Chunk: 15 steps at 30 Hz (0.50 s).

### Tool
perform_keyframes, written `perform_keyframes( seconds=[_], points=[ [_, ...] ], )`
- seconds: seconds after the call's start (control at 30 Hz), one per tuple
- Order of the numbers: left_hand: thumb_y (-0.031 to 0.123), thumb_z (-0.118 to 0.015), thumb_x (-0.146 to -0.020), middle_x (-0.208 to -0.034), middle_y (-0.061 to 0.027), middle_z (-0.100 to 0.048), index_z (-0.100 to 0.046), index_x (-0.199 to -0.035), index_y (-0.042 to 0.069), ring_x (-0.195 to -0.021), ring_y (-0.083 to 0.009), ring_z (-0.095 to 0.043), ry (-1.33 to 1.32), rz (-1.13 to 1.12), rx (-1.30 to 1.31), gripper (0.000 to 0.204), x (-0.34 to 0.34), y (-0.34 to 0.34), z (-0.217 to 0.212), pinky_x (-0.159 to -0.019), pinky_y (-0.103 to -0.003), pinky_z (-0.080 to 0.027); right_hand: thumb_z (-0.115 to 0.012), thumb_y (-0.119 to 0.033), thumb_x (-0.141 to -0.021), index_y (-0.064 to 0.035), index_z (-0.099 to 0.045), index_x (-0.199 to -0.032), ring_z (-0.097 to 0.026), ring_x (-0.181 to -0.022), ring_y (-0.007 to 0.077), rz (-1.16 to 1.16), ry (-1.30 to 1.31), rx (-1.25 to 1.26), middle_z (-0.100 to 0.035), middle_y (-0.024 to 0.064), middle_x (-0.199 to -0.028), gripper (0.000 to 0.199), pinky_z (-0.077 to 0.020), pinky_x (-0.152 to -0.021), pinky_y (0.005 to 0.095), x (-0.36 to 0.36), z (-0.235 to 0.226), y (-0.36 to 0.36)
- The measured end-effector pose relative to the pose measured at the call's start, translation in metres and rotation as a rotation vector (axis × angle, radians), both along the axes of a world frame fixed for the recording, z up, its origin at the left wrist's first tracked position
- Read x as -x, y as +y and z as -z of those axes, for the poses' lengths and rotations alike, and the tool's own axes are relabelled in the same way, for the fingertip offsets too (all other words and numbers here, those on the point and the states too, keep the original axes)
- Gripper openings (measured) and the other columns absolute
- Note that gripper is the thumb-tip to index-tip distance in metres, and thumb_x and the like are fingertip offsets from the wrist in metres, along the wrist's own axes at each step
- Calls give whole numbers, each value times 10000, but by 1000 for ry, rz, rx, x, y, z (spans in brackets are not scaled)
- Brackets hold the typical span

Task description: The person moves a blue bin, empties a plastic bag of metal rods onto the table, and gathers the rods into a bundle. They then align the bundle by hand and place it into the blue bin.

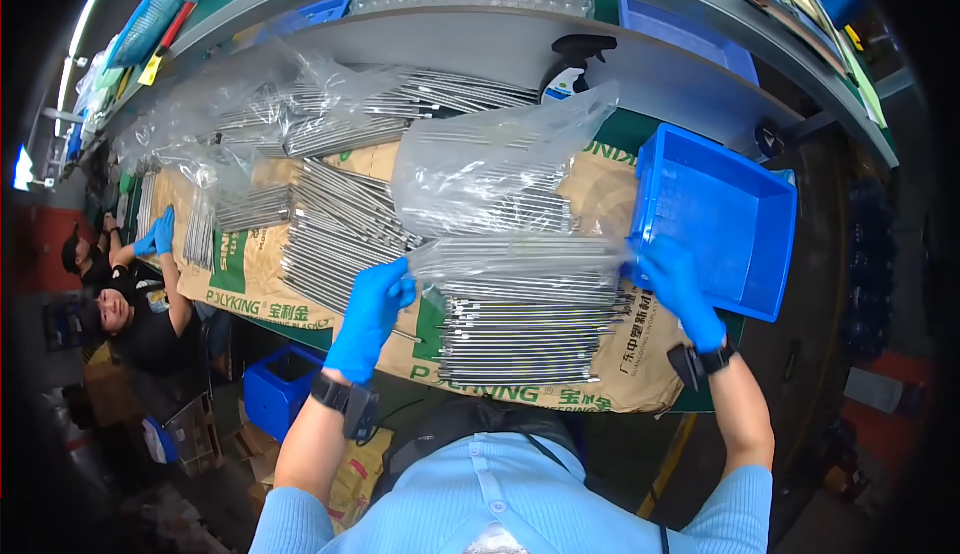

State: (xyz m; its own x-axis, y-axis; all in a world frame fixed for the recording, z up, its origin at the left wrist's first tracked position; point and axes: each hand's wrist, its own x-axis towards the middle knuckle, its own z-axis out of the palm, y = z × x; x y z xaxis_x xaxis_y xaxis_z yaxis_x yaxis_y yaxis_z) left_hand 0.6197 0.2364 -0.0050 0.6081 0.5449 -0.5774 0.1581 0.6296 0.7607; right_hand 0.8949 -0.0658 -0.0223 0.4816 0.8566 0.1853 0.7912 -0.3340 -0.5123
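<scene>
Plastic film (520, 256), crinkled, pinched by left hand (374, 314) and right hand (678, 286), over slender rods (520, 346)

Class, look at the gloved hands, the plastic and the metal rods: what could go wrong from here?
1. The clear plastic spanning from the left hand to the right hand lies over metal rods; it might catch on their ends and pull them out of line.
2. The right hand is close to the blue bin and could bump it.
</scene>
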Motion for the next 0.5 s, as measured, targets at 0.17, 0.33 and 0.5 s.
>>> perform_keyframes(
  seconds=[0.17, 0.33, 0.5],
  points=[
    [119, -612, -826, -658, 8, -542, -559, -740, 101, -626, -82, -515, -118, -75, 131, 103, 7, 15, -3, -568, -242, -403, -617, -103, -777, -23, -621, -772, -535, -640, 300, -63, -1, -127, -545, 124, -704, 80, -414, -559, 377, 13, -48, 6],
    [128, -610, -829, -669, 9, -553, -565, -732, 106, -626, -94, -528, 2, -185, 113, 109, 3, 6, -4, -592, -242, -423, -622, -80, -774, -24, -621, -746, -525, -616, 284, 79, 41, -148, -536, 120, -679, 64, -406, -549, 362, 25, -42, -5],
    [133, -594, -840, -761, -5, -573, -579, -805, 84, -713, -108, -550, -171, 9, 24, 62, 28, 16, 6, -661, -252, -445, -626, -57, -773, -16, -606, -716, -511, -589, 249, 143, 126, -237, -517, 111, -656, 73, -391, -533, 336, 38, -41, -3]
  ],
)
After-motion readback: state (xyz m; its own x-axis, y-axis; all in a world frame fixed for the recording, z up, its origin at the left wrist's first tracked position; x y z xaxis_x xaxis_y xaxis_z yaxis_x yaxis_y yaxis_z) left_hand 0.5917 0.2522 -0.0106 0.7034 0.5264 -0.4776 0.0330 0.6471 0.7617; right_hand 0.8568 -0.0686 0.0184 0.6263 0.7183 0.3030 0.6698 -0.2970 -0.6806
